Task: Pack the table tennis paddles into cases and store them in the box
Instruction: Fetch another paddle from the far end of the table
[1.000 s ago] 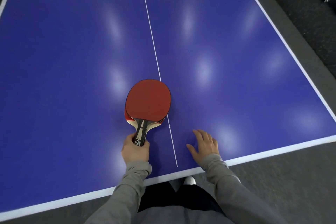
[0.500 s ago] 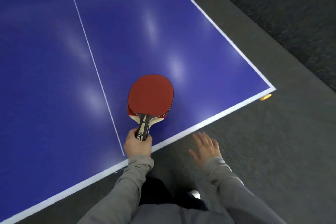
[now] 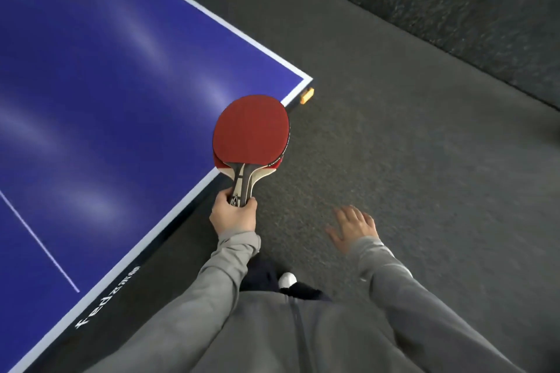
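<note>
Dark grey carpeted floor (image 3: 409, 160) is filling the right of my head view, and the blue table (image 3: 106, 70) is slanting across the left with its white-edged corner just beyond the paddles. I am watching the left hand (image 3: 233, 215) holding the table tennis paddles (image 3: 251, 133) by their handles, fingers and thumb wrapped round the lower end; a second red blade is peeking out under the top one, so I am judging it to be two stacked, though the lower one is mostly hidden. The blades are hanging over the table's edge near the corner, red rubber facing up. The right hand (image 3: 353, 227) is hovering over the floor with fingers spread, holding nothing.

These should be handling light and stiff, with grippy rubber faces that are better left untouched; the handles are the sensible place to hold, and two loose paddles could be sliding against each other in one grip.

A small orange part (image 3: 306, 95) is showing under the table corner. No case or box is appearing in view, so finding those is coming next, I think.
</note>
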Action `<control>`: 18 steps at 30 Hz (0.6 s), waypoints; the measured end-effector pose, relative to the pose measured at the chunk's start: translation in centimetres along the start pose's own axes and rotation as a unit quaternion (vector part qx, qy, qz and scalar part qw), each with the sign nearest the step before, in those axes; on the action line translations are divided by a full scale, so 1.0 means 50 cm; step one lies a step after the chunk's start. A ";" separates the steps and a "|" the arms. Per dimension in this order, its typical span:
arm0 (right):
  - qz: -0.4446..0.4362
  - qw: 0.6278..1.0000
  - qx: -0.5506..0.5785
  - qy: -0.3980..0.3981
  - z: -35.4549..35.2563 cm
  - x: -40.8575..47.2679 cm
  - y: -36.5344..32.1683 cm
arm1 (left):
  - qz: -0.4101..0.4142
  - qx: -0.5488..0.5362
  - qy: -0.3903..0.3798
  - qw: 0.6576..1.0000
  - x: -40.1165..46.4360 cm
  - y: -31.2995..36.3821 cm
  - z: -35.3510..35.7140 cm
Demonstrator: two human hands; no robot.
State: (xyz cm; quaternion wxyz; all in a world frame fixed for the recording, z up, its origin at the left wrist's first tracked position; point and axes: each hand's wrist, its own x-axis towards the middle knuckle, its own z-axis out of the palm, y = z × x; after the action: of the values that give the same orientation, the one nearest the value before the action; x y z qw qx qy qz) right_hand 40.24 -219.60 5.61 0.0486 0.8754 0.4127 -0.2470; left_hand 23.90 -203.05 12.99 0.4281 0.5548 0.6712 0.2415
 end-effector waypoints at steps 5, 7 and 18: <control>0.044 0.998 0.015 -0.040 0.002 0.025 0.083 | 0.025 0.032 -0.045 0.998 -0.004 0.048 0.099; 0.057 0.997 0.018 -0.049 -0.005 0.045 0.118 | 0.030 0.041 -0.062 0.997 0.006 0.070 0.144; 0.098 0.994 0.009 -0.054 -0.194 0.308 0.317 | 0.050 0.025 -0.103 0.993 0.126 0.285 0.466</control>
State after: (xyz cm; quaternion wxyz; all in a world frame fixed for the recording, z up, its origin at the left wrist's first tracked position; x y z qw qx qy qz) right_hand 64.16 -216.44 4.93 0.0869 0.8974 0.3189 -0.2921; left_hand 51.11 -196.74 10.40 0.4685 0.6202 0.6009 0.1867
